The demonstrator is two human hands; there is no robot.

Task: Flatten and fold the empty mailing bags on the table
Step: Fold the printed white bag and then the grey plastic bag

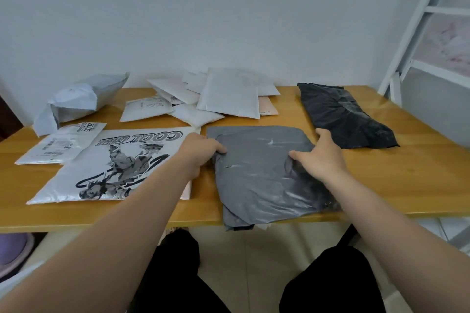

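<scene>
Your left hand (201, 151) and right hand (318, 157) pinch the limp, slippery grey plastic mailing bag (264, 175); hold its edges.

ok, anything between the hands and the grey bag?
No. Both hands are already on the grey bag: left hand grips its left edge, right hand its right side. Nothing lies on top of it.
</scene>
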